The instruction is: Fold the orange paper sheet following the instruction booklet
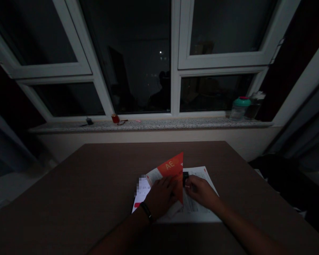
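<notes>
A folded red and white paper (pixel 172 166) with the letters "AE" lies on the brown table (pixel 95 184), its red corner pointing away from me. My left hand (pixel 161 196), with a dark band on the wrist, presses flat on the folded paper, fingers stretched out. My right hand (pixel 200 191) rests on a white printed sheet (pixel 202 209) beside the fold, fingers curled around a small black object (pixel 185 178) at the paper's edge. What the black object is cannot be made out in the dim light.
A stone windowsill (pixel 154 124) runs behind the table under dark windows. On it stand a small red jar (pixel 115 118), a small dark item (pixel 89 121), a green-lidded container (pixel 239 108) and a bottle (pixel 255 104). Dark bags lie at the right (pixel 276 170).
</notes>
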`<state>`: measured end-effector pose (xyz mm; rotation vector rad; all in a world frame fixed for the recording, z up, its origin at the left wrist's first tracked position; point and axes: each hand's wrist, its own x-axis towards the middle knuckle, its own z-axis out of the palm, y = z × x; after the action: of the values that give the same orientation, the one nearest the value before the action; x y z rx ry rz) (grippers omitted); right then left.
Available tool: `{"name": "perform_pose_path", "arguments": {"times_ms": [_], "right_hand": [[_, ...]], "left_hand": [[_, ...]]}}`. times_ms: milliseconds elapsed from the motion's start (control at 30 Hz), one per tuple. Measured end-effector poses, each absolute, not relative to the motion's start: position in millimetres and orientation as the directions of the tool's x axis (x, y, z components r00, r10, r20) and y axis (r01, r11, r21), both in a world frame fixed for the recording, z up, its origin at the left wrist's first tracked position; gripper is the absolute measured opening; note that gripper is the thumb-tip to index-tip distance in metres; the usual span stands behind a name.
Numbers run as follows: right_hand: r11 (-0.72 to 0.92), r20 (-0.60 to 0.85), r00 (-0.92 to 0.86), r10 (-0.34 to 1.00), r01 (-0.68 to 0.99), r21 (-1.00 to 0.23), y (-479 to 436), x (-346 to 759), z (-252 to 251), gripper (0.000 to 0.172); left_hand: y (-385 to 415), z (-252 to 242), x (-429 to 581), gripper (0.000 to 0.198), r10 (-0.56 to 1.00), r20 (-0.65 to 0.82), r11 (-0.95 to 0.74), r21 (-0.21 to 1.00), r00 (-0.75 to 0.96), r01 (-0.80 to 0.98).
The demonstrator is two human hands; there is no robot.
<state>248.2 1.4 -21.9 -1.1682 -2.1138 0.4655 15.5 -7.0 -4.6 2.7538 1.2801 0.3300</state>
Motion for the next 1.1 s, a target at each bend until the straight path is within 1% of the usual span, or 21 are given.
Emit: {"name": "perform_pose_path", "arguments": {"times_ms": [100, 167, 300, 433, 500, 600, 667, 767, 933, 1100], "right_hand": [[0.461, 0.372, -0.278, 0.886, 0.619, -0.636, 5, 257, -21, 0.007], [0.432, 0.352, -0.256, 0.9, 0.614, -0.66, 6, 260, -21, 0.005], [0.448, 0.341, -0.291, 0.894, 0.589, -0.672, 5, 258, -20, 0.006], [0.485, 0.338, -0.349, 0.874, 0.581, -0.654, 4, 256, -18, 0.008], [0.487, 0.326, -0.364, 0.872, 0.601, -0.634, 4, 258, -18, 0.008], [0.486, 0.304, -0.38, 0.873, 0.639, -0.597, 4, 261, -18, 0.008], [0.48, 0.289, -0.384, 0.877, 0.663, -0.574, 4, 261, -17, 0.006], [0.463, 0.265, -0.38, 0.886, 0.697, -0.548, 2, 260, -13, 0.004], [0.443, 0.246, -0.369, 0.896, 0.755, -0.483, -1, 257, -12, 0.026], [0.481, 0.249, -0.413, 0.876, 0.732, -0.481, -1, 256, -13, 0.035]], "left_hand": [[-10, 0, 17, 0.042, 0.741, 0.15, -0.671, 0.191, 0.654, 0.716], [-11, 3, 18, 0.039, 0.711, 0.155, -0.702, 0.208, 0.686, 0.681], [-13, 7, 20, 0.034, 0.641, 0.154, -0.764, 0.231, 0.752, 0.603], [-12, 6, 20, 0.027, 0.58, 0.141, -0.81, 0.213, 0.803, 0.547], [-9, 3, 18, 0.033, 0.621, 0.154, -0.781, 0.204, 0.769, 0.59], [-6, -6, 15, 0.044, 0.732, 0.193, -0.681, 0.22, 0.654, 0.698], [-3, -10, 13, 0.052, 0.768, 0.178, -0.64, 0.23, 0.615, 0.733], [-3, -8, 12, 0.052, 0.783, 0.138, -0.621, 0.216, 0.606, 0.753], [-8, 11, 18, 0.033, 0.747, 0.11, -0.663, 0.189, 0.655, 0.724], [-13, 19, 20, 0.028, 0.587, 0.131, -0.802, 0.23, 0.799, 0.551]]}}
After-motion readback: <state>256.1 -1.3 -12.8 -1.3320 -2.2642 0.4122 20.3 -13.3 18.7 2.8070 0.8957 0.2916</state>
